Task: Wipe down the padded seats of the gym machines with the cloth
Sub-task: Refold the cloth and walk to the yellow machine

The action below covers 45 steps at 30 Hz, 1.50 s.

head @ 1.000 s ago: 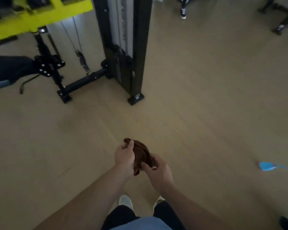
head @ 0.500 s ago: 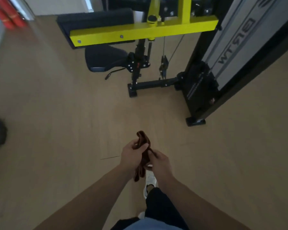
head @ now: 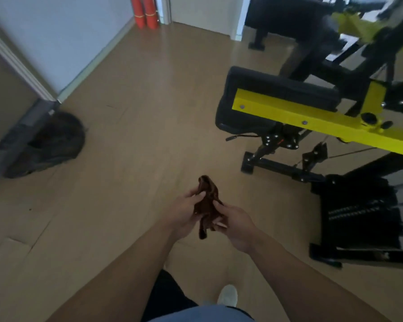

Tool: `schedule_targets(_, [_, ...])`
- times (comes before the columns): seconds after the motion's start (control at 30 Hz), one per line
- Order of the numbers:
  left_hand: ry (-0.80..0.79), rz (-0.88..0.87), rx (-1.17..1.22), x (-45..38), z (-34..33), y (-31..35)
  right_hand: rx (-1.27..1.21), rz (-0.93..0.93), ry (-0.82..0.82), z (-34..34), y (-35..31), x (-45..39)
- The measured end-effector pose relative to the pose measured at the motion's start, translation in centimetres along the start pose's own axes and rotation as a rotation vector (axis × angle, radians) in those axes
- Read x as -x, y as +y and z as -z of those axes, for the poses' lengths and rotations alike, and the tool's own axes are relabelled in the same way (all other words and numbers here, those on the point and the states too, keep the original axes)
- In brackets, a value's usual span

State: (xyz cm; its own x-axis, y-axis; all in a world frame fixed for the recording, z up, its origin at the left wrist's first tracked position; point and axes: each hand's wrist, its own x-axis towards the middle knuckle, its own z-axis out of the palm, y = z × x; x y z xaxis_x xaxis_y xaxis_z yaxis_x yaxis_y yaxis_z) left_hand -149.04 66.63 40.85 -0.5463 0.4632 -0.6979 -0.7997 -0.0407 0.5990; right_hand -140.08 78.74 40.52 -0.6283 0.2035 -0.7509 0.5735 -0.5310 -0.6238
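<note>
- The left hand (head: pixel 184 213) and right hand (head: pixel 236 225) both close on a bunched brown cloth (head: pixel 207 203), held out in front of the body above the wooden floor (head: pixel 137 135).
- Left thumb and fingers pinch the cloth's upper part; the right thumb presses its side, while the right fingertips are hidden behind the fabric.
- The cloth's top pokes up past the grip and a tail hangs below it.
- Ahead and right of the grip, well apart from it, stands a padded seat (head: pixel 233 108), partly covered by a yellow bar (head: pixel 312 117).
- The machine behind is blurred and cut off at the edge.
- Far left of the grip lies a dark round object (head: pixel 56 140), possibly a bag.
</note>
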Motion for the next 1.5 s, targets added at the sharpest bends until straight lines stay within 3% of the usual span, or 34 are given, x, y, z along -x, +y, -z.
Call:
schedule_targets(0.2, [-0.072, 0.064, 0.117, -5.5, 6.9, 10.3, -0.052, 0.127, 0.159, -10.6, -4.5, -8.9])
schedule_targets(0.33, [0.026, 0.047, -0.003, -9.4, 10.7, 16.8, -0.239, 0.157, 0.354, -15.1, -8.8, -12.9])
schedule_targets(0.4, [0.033, 0.048, -0.082, -11.5, 11.7, 20.1, -0.344, 0.132, 0.364, -17.2, -11.4, -14.7])
schedule_targets(0.57, [0.026, 0.021, -0.163, -17.6, 9.9, 26.9, -0.137, 0.226, 0.293, -22.4, -16.5, -20.7])
schedule_targets(0.67, [0.07, 0.006, -0.219, -22.3, 8.8, 30.8, -0.148, 0.239, 0.262, -23.9, -20.1, -25.1])
schedule_targets(0.93, [-0.06, 0.032, -0.495, -32.6, 3.2, 43.3, -0.168, 0.137, 0.275, -24.0, -31.2, -33.5])
schedule_targets(1.07, [0.018, -0.05, -0.538, -37.5, 0.5, 46.0, -0.175, 0.146, 0.321, -22.6, -35.6, -36.4])
schedule_targets(1.2, [-0.086, -0.065, -0.715, -43.3, -2.9, 47.4, -0.299, 0.118, 0.421, -20.9, -38.8, -40.2])
schedule_targets(1.37, [-0.386, 0.06, -0.915, -48.8, -8.0, 50.1, -0.538, 0.101, 0.634, -18.1, -42.4, -43.3])
schedule_targets(1.5, [-0.505, 0.142, -0.994, -53.6, -12.7, 52.5, -0.945, 0.039, 1.029, -15.2, -43.8, -44.4])
